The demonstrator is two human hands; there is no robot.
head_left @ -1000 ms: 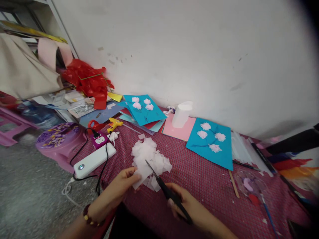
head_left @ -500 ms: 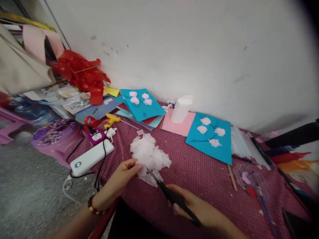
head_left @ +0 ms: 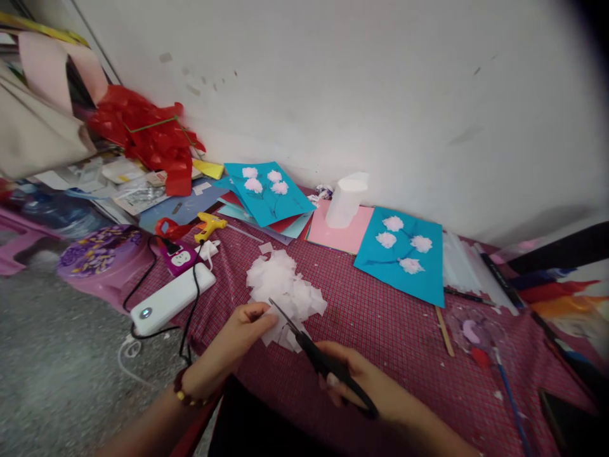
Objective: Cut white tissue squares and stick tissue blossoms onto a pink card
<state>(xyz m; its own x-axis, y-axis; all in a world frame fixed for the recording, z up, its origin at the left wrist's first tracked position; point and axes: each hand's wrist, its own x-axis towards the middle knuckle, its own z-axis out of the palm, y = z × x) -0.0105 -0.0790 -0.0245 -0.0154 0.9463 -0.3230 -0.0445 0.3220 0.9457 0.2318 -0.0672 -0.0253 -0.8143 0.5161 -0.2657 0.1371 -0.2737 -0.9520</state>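
Observation:
My right hand (head_left: 349, 377) grips a pair of black-handled scissors (head_left: 316, 352), their blades pointing up and left. Just left of the blade tips, my left hand (head_left: 250, 327) pinches what looks like a thin piece of white paper; the piece blends with the paper behind it. Beyond both hands lies a loose heap of small white paper pieces (head_left: 280, 279) on the red checked tablecloth (head_left: 380, 330). The blades look nearly closed, in front of the heap's near edge.
Blue cards with white paper flowers lie at the back (head_left: 264, 197) and right (head_left: 404, 254). Between them a white cup (head_left: 346, 203) stands on pink paper (head_left: 328, 231). To the left are a white power bank (head_left: 174, 298), black cables, a purple socket block (head_left: 179, 255) and a yellow glue gun (head_left: 209, 225).
The scissors' tips have shifted slightly up and left toward my left fingers. My left hand has moved slightly right. The whole view has tilted a little.

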